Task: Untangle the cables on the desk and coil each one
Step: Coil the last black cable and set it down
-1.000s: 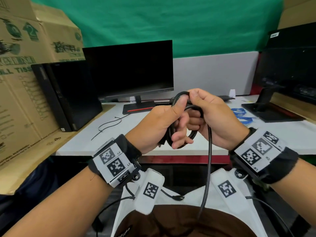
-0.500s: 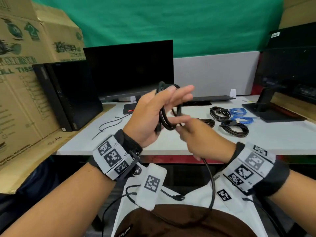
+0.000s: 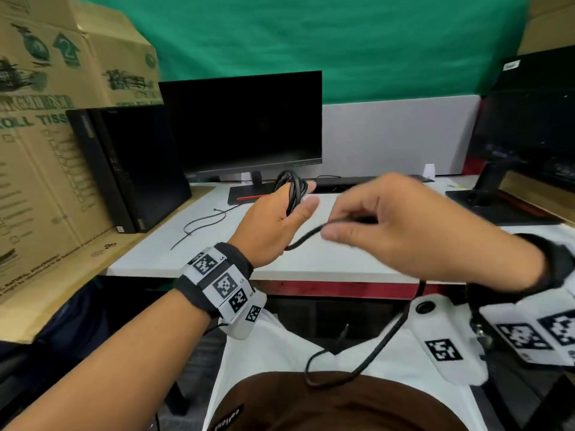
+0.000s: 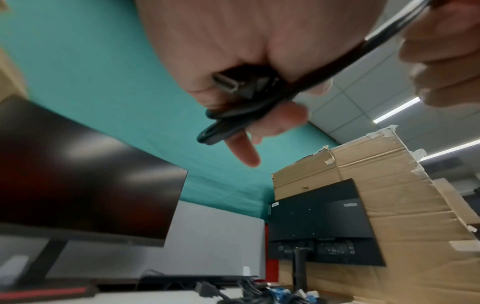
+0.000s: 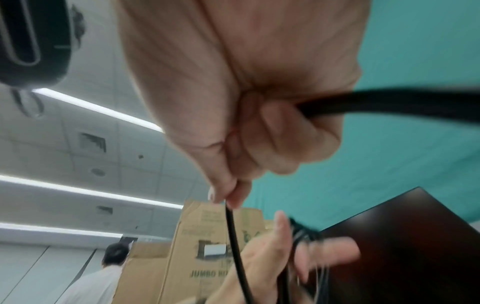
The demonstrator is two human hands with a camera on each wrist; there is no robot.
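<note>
My left hand [image 3: 273, 222] keeps its grip around the coiled black cable [image 3: 291, 189] above the tabletop [image 3: 199, 244]; my right hand [image 3: 404, 231] pinches its loose strand.

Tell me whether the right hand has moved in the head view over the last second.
Yes. The right hand, pinching the black cable, has pulled away to the right from the coil at the left hand, judged against the centre monitor.

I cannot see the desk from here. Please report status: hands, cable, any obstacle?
Left hand holds coiled loops of black cable. Right hand pinches its loose run. Tail hangs into lap, uncoiled. Nothing blocking.
</note>
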